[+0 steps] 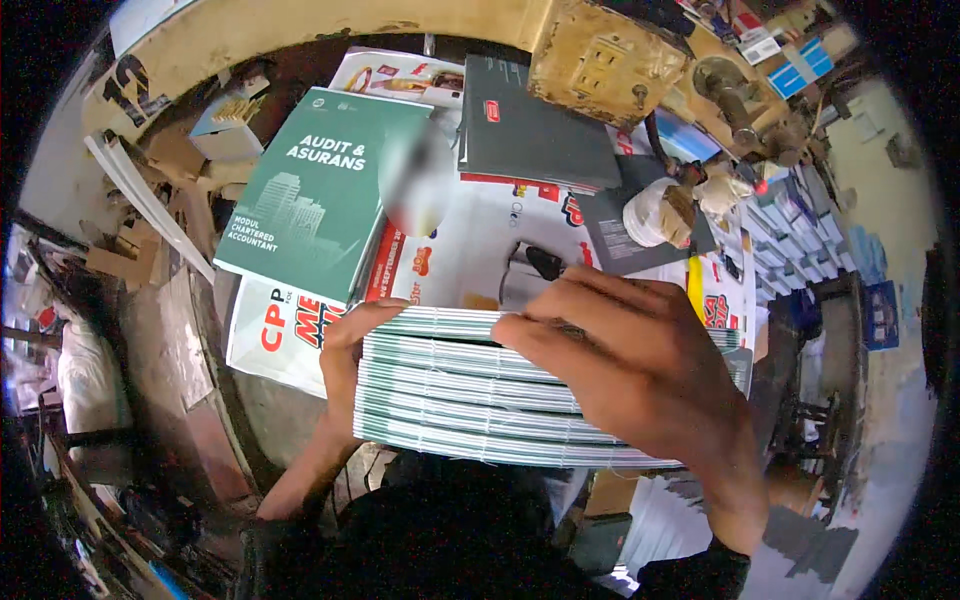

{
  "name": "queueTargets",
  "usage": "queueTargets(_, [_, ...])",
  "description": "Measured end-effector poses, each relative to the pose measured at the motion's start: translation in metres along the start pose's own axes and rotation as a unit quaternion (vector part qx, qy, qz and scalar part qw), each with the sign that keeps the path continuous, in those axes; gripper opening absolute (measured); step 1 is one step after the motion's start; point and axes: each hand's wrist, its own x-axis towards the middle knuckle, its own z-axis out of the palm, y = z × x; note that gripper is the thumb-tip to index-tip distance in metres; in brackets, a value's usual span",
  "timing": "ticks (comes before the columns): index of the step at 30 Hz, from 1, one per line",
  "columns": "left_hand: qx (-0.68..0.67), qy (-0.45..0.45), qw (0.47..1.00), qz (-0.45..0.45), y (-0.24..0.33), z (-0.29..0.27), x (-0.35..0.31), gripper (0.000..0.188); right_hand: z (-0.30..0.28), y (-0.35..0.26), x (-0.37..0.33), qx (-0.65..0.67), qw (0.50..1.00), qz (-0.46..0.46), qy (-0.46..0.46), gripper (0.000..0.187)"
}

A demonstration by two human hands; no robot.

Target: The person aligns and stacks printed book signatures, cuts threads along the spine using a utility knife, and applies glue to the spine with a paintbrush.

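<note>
A thick stack of booklets (pixel 460 400) stands right in front of me, its white and green spines turned my way with stitching across them. Around its left end my left hand (pixel 352 340) is closed, the thumb lying along the top booklet. From the right, my right hand (pixel 640 370) reaches over the stack with bent fingers closed on its upper edge. The tips near the middle press the top booklet, and the palm hides the right part of the spines. Beyond the left hand lies a green-covered book (pixel 310 190) on a pile.
Printed poster sheets (pixel 455 250) cover the table. Dark grey books (pixel 530 135) lie at the back beneath a yellowish machine box (pixel 610 65). A white wrapped bottle-like object (pixel 655 215) stands back right, with stacked booklets (pixel 800 235) farther right. An open carton (pixel 235 125) sits at left.
</note>
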Motion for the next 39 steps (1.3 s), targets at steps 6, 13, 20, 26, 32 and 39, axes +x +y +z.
queueTargets(6, [-0.042,0.014,0.999,-0.029,-0.002,-0.001,-0.004,0.037,0.004,-0.001,0.006,-0.047,0.998,-0.014,-0.036,0.028])
queueTargets(13, [-0.043,-0.014,0.998,-0.039,0.000,-0.002,0.001,0.039,0.012,-0.004,0.008,-0.067,0.998,0.012,0.012,0.020])
queueTargets(20, [-0.014,0.001,0.999,-0.029,0.000,-0.001,0.001,0.040,-0.008,0.003,-0.006,0.009,0.992,0.105,0.073,0.009])
queueTargets(26, [-0.002,-0.002,1.000,0.027,-0.008,0.001,-0.004,0.045,-0.033,-0.001,-0.031,-0.117,0.970,0.189,0.094,0.020])
queueTargets(32, [0.100,0.004,0.994,0.037,-0.020,-0.009,-0.010,0.043,-0.071,0.004,-0.076,-0.077,0.962,0.260,-0.017,0.059])
queueTargets(39, [0.279,0.018,0.960,-0.025,0.002,0.005,0.000,0.062,-0.080,0.003,-0.152,0.163,0.900,0.384,-0.125,0.133])
